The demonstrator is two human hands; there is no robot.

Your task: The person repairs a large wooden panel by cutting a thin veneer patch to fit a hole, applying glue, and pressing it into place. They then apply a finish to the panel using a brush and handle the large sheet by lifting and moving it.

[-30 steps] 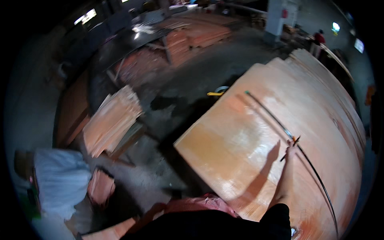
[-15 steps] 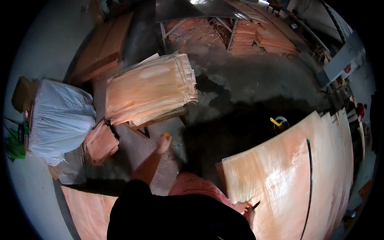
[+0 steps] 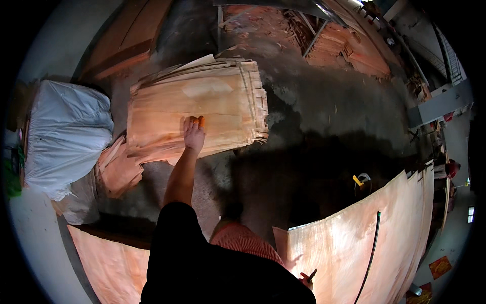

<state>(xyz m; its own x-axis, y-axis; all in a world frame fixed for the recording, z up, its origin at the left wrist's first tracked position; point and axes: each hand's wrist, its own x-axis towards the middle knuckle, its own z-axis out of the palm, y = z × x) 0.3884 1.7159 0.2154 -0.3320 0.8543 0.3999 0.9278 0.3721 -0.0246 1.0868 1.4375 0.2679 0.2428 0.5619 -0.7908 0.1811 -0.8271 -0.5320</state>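
My left hand (image 3: 194,136) reaches over the near side of a stack of thin wood veneer sheets (image 3: 223,109), its orange-covered fingers stretched out on or just above the top sheet. Nothing shows in that hand. Low on the right, my right hand (image 3: 307,281) is closed on a short dark tool (image 3: 313,273), too small to name surely. It is beside the near edge of a large pale veneer sheet (image 3: 334,253). A long thin black strip (image 3: 371,253) lies across this sheet.
At left stands a bundle covered in white plastic (image 3: 68,137), with folded veneer scraps (image 3: 119,169) beside it. A yellow-handled tool sits in a round container (image 3: 361,181) on the floor beyond the large sheet. Another veneer sheet (image 3: 109,263) lies at lower left. Flat boards (image 3: 121,40) are stacked behind.
My left hand has moved forward from above the floor to over the veneer stack. The right hand still holds the dark tool, now slightly lower in view. The whole view has shifted.
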